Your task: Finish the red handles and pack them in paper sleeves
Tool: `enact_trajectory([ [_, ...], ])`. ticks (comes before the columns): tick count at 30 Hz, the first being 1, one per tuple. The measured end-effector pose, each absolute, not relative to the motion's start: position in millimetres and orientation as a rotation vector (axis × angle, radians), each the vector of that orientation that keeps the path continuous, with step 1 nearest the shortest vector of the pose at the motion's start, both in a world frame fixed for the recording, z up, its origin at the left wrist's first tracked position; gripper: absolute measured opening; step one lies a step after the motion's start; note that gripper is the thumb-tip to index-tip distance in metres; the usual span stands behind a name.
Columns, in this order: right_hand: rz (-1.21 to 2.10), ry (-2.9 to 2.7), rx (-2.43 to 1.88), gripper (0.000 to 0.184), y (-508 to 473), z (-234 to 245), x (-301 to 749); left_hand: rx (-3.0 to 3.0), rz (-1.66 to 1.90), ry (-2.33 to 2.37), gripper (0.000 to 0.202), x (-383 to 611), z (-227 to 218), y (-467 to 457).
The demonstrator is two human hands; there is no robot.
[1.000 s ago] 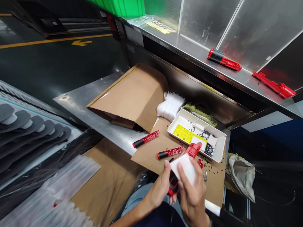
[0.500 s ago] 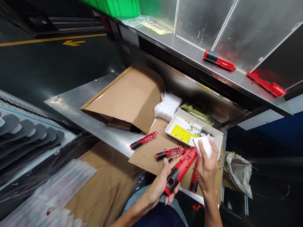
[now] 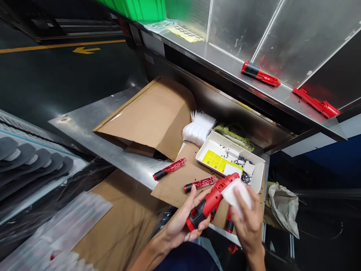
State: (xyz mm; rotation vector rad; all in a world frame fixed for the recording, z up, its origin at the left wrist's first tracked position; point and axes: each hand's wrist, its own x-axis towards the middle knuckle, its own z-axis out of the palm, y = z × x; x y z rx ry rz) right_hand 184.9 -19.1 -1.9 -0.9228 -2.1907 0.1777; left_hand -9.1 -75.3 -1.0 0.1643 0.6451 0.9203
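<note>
My left hand (image 3: 180, 218) is closed around the lower black part of a red and black plastic housing (image 3: 211, 201), which tilts up to the right. In my right hand (image 3: 249, 218) a folded white wipe (image 3: 239, 195) is pinched and lies against the housing's right side. Beneath and around my hands, red housing halves lie on a cardboard sheet (image 3: 175, 188): one half (image 3: 199, 183) beside my left fingers, another (image 3: 229, 222) below the wipe, partly hidden. A further half (image 3: 169, 168) rests to the left, its ribbed inside facing up.
A white tray (image 3: 203, 152) with yellow labels and small dark parts stands behind my hands. Left of it are a stack of white wipes (image 3: 199, 128) and an open cardboard box (image 3: 146, 116). Two red housing pieces lie on the metal shelf (image 3: 225, 67) above. A pale bag (image 3: 283, 207) hangs at right.
The housing has shifted slightly left and rolled in my left hand. My right hand has moved the wipe down from the housing's top end to its right side.
</note>
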Motion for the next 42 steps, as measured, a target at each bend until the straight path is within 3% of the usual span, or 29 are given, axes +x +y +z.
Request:
enact_trajectory([
  [8, -0.042, -2.166, -1.008, 0.054, -8.9, -2.2, 182.9, 0.266, 0.911, 0.752, 0.094, -8.0, -9.0, -76.3],
  [13, -0.071, -2.100, -1.058, 0.050, -6.4, -4.8, 180.3, 0.315, 0.872, 0.809, 0.105, -5.8, -9.1, -75.8],
  [19, 0.007, -2.051, -1.125, 0.045, -6.0, -6.3, 176.4, 0.437, 0.875, 0.948, 0.110, -2.0, -5.1, -77.2],
  [27, 0.038, -2.124, -1.152, 0.040, 3.2, -9.0, 177.5, 0.635, 0.890, 1.139, 0.101, -1.1, -16.6, -80.7],
  [32, 0.101, -1.881, -1.315, 0.040, 26.2, -3.2, 203.5, 0.505, 0.877, 1.023, 0.111, -9.0, -10.8, -77.2],
  [42, 0.311, -2.032, -1.220, 0.040, -2.4, -13.2, 174.5, 0.288, 0.835, 0.792, 0.091, -18.0, -10.2, -77.6],
])
